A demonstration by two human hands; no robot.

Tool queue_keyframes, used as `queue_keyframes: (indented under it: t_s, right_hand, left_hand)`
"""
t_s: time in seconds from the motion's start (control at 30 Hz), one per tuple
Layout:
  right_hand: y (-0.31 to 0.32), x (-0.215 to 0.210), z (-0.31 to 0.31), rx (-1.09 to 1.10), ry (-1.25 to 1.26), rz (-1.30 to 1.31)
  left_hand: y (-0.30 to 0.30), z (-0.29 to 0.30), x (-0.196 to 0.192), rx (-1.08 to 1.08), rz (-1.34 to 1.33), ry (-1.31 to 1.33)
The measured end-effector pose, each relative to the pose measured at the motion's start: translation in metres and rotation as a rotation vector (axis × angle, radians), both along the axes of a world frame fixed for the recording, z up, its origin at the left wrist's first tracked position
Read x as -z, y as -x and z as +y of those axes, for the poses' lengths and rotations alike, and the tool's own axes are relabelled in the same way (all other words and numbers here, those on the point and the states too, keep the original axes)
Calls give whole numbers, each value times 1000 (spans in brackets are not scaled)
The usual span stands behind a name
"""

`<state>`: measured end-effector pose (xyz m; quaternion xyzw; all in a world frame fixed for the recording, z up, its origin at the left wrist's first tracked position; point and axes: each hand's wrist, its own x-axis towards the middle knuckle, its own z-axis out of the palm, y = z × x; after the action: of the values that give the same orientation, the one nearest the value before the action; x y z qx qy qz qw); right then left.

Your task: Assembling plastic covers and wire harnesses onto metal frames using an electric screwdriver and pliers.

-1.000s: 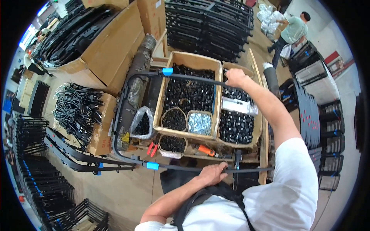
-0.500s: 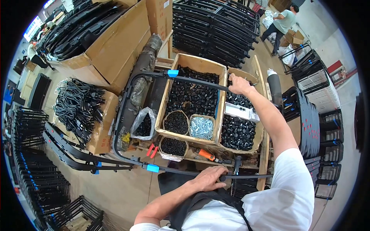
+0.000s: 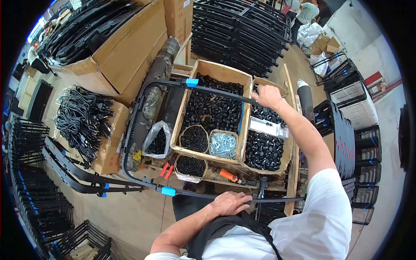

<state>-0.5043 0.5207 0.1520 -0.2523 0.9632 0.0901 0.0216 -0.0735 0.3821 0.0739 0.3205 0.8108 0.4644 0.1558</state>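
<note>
A black U-shaped tubular frame (image 3: pixel 127 149) with blue clips (image 3: pixel 191 82) lies across the bench, its bend to the left. My left hand (image 3: pixel 230 203) is closed over its near tube, close to my body. At the end of the far tube, my right hand (image 3: pixel 268 96) is closed, fingers curled down; any small part inside them is hidden. Beneath the frame stands a wooden box (image 3: pixel 196 65) of black plastic caps, with small tubs of black screws (image 3: pixel 193 138) and silver screws (image 3: pixel 223 144). More round black caps (image 3: pixel 263 150) fill the right-hand box, below a white carton (image 3: pixel 266 127).
An orange power tool (image 3: pixel 229 175) and red-handled pliers (image 3: pixel 166 170) lie at the bench's near edge. Bundled black cables (image 3: pixel 82 125) sit on a carton to the left. Stacked black frames (image 3: pixel 236 37) stand beyond the bench, more to the right. A person (image 3: pixel 307 14) bends far off at upper right.
The whole view has shifted slightly. My hands keep their places on the frame, the right fingers a little more curled over the tube's end. The distant person has moved farther away.
</note>
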Motion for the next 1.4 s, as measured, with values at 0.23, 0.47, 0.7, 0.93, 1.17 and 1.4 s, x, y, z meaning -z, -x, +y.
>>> queue_keyframes:
  t_s: [0.23,0.47,0.7,0.93,1.17,1.4]
  right_hand:
    - [-18,-25,3,4,-95,-59]
    - [-16,-15,21,-51,-174,-61]
    - [-3,9,27,-122,-211,-38]
    - [15,-1,13,-130,-522,-154]
    - [3,5,7,-66,-307,53]
    - [7,5,10,-28,-384,-72]
  left_hand:
    - [1,-1,-2,1,3,9]
    - [-4,0,-6,6,32,25]
    - [2,0,-17,9,-48,75]
    - [0,4,4,-65,13,19]
    - [-4,4,0,-8,40,15]
    - [3,1,-6,-59,-70,4]
